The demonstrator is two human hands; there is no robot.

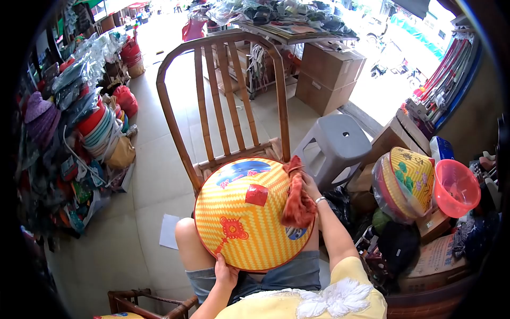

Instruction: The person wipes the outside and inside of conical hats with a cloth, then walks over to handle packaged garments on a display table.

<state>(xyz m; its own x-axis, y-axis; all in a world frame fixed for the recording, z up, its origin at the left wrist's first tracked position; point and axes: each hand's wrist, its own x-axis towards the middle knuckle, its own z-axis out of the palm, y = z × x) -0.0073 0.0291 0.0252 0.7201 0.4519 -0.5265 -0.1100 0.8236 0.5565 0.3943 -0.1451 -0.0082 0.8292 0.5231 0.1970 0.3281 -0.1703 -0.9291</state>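
A yellow-and-orange woven conical hat rests on my lap, its pointed side up. It carries a red knot design, a blue picture and a red patch at the peak. My left hand grips the hat's near-left rim, thumb on top. In my right hand is a crumpled red cloth, pressed against the hat's right side. The cloth hides part of the surface and most of my right fingers. The hat's far edge lies by the seat of a wooden chair.
A grey plastic stool stands right of the chair. Further right are a bagged stack of similar hats and a pink basin. Cardboard boxes sit behind. Piled goods line the left. White paper lies on the floor.
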